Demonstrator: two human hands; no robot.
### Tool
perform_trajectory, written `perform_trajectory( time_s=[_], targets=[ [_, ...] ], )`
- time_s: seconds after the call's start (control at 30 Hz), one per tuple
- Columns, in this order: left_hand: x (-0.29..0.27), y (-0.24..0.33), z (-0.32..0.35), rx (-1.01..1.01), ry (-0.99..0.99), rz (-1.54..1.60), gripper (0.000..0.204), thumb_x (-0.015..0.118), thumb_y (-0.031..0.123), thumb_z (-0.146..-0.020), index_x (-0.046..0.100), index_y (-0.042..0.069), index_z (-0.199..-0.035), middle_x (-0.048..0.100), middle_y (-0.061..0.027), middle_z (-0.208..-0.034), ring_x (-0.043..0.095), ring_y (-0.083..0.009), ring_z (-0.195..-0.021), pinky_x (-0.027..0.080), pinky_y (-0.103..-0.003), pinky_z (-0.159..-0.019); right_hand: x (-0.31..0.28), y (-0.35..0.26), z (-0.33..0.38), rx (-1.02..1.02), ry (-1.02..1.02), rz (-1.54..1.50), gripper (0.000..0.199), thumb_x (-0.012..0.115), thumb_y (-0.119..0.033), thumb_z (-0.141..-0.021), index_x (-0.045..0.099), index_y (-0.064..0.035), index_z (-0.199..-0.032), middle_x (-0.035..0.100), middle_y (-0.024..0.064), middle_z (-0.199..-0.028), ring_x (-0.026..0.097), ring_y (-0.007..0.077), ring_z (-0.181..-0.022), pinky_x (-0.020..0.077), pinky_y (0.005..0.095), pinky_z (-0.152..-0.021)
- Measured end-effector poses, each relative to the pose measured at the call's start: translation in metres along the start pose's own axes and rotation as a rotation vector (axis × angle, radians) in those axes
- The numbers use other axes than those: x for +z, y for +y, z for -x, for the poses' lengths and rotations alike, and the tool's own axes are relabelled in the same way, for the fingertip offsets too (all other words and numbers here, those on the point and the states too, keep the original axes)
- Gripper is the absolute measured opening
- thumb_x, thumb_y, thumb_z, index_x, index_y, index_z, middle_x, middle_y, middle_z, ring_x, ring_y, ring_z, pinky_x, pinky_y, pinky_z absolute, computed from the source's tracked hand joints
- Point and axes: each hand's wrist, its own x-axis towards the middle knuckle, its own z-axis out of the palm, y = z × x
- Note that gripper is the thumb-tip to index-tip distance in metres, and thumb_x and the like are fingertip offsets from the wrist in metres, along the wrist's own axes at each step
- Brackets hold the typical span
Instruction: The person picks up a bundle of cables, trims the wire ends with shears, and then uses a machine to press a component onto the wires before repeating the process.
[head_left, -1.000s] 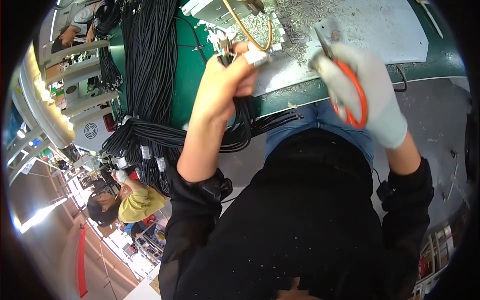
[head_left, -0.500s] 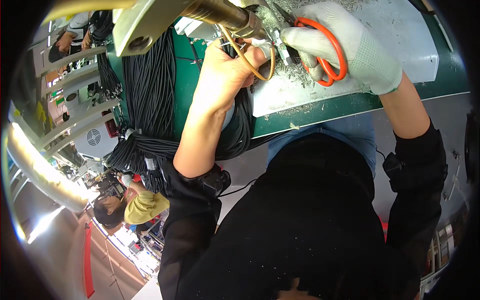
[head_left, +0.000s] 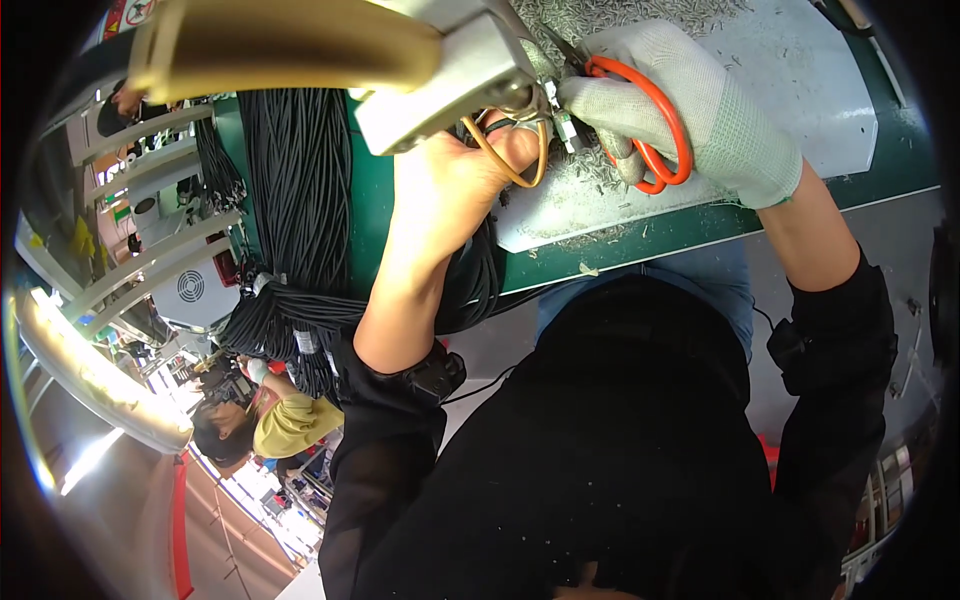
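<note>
Right now the gloved right hand (head_left: 700, 110) is gripping orange scissors (head_left: 650, 120) at a small connector (head_left: 563, 125) pinched by the bare left hand (head_left: 450, 190) (over the grey mat (head_left: 800, 120)); blades this close could nick fingers.

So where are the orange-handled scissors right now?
Head view, upper right: the orange-handled scissors are in the gloved right hand, over the grey mat, beside the bare left hand.

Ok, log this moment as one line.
left hand: bare, on tan wire loop | right hand: gloved, holding scissors | cable bundle: left
</note>
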Motion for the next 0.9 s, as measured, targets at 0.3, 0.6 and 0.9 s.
perform_trajectory(
  time_s=[0.3, 0.6, 0.9],
  targets=[
    [0.005, 0.006, 0.000, 0.084, 0.025, -0.012, 0.020, 0.075, 0.014, -0.076, 0.061, 0.002, -0.084, 0.056, 0.0027, -0.069, 0.050, -0.0055, -0.061, 0.042, -0.021, -0.055, -0.003, 0.014, 0.004, -0.160, 0.055, -0.053, 0.030, 0.063, -0.027, -0.089, 0.061, 0.0005, -0.079, 0.055, 0.0043, -0.054, 0.054, 0.0092, -0.045, 0.0430, 0.0228, -0.043],
    [-0.008, 0.008, 0.007, -0.170, -0.121, 0.253, 0.014, 0.071, 0.008, -0.077, 0.062, 0.002, -0.087, 0.058, 0.0019, -0.070, 0.051, -0.0033, -0.058, 0.042, -0.019, -0.053, 0.003, -0.011, 0.014, -0.056, 0.034, -0.084, 0.030, 0.062, -0.026, -0.089, 0.060, 0.0026, -0.081, 0.053, 0.0038, -0.053, 0.052, 0.0093, -0.044, 0.0437, 0.0240, -0.044],
    [-0.002, -0.002, 0.007, -0.058, -0.018, 0.208, 0.027, 0.076, 0.010, -0.075, 0.060, 0.002, -0.095, 0.060, 0.0014, -0.074, 0.055, -0.0059, -0.064, 0.047, -0.022, -0.060, -0.007, -0.029, 0.013, 0.153, -0.068, -0.120, 0.036, 0.060, -0.024, -0.086, 0.062, 0.0035, -0.062, 0.060, 0.0102, -0.052, 0.058, 0.0149, -0.043, 0.0435, 0.0267, -0.042]
  ],
)
